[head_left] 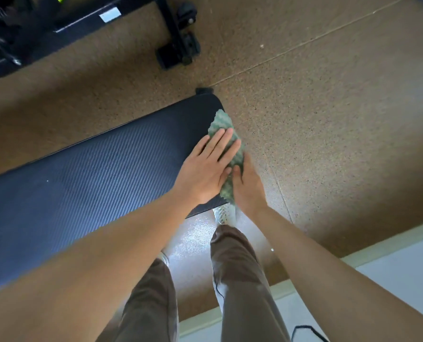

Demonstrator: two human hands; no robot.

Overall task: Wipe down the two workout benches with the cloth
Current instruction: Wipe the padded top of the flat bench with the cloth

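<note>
A dark padded workout bench (94, 174) runs from the lower left to the middle of the view. A green patterned cloth (221, 123) drapes over its right end. My left hand (205, 166) lies flat on the cloth with straight fingers, pressing it onto the pad. My right hand (247, 188) is at the bench's end edge, its fingers curled round the hanging part of the cloth. A second bench's black frame (87, 23) shows at the top left.
Brown speckled rubber flooring (329, 119) surrounds the bench. The other bench's foot and wheel (178, 50) stand at top centre. My legs and shoes (225, 213) are right by the bench end. A pale floor strip (390, 267) lies at the lower right.
</note>
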